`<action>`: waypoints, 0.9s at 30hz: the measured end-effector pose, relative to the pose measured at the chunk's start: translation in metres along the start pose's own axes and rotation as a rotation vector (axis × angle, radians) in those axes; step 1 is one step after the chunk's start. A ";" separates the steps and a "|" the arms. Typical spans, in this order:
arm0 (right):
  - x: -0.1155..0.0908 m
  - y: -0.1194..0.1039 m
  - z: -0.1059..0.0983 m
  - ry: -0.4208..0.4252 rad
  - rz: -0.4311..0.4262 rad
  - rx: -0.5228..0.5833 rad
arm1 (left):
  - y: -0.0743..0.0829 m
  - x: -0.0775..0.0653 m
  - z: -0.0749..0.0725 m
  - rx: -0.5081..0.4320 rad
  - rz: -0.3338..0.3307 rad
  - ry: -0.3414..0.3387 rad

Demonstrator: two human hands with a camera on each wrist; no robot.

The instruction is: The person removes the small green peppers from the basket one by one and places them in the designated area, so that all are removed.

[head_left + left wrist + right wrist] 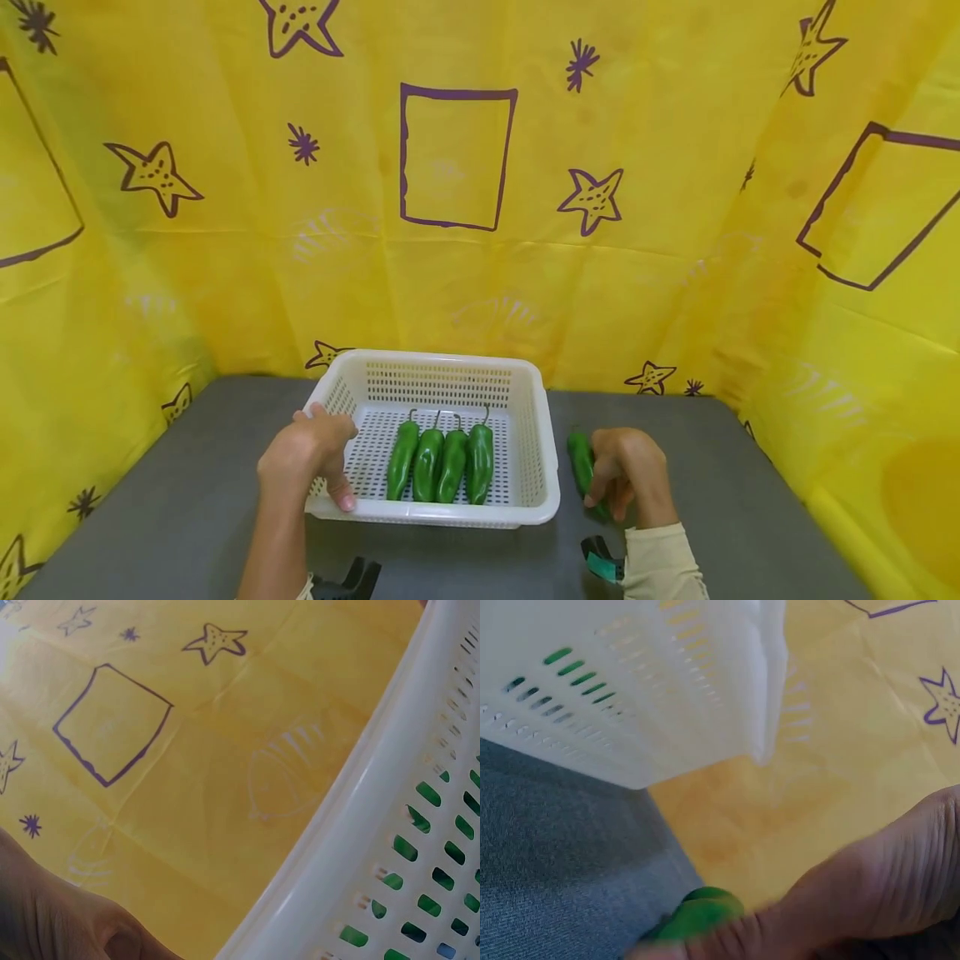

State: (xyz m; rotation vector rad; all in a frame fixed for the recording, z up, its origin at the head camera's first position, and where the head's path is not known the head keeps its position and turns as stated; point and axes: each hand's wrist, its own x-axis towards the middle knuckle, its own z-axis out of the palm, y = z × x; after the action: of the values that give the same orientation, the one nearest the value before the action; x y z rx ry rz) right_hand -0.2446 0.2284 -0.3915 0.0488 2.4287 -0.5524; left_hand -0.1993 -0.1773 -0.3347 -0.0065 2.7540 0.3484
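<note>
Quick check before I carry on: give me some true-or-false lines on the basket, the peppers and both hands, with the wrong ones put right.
1. Four green peppers lie in the white basket. True.
2. Every pepper in view is inside the basket. False: a loose pepper lies outside, to the basket's right in the head view.
3. The left hand is at the basket's left end. True.
4. The right hand is inside the basket. False: it is at the loose pepper.
5. The basket's walls have holes in them. True.
6. The basket is tipped on its side. False: it is upright, open side up.
</note>
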 end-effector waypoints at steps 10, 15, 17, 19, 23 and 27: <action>0.003 0.004 0.001 0.009 0.018 0.030 | 0.000 -0.001 0.000 -0.008 -0.001 -0.006; 0.002 0.005 0.001 0.005 -0.007 0.040 | 0.001 0.000 -0.001 -0.010 0.000 -0.003; 0.003 0.005 0.001 0.003 -0.019 0.033 | 0.001 -0.001 -0.001 -0.014 -0.002 -0.005; 0.003 0.005 0.001 0.005 -0.029 0.020 | 0.000 -0.001 -0.001 -0.015 0.001 -0.004; 0.004 0.005 0.000 0.008 -0.047 0.009 | 0.001 -0.001 -0.001 -0.017 -0.002 -0.008; 0.005 0.005 0.000 0.007 -0.046 0.025 | 0.001 -0.002 -0.001 -0.030 -0.017 -0.013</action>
State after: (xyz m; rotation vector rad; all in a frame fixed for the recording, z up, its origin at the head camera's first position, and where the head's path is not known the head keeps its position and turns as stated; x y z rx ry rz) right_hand -0.2474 0.2327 -0.3966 0.0055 2.4351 -0.6043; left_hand -0.1979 -0.1771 -0.3331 -0.0359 2.7341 0.3840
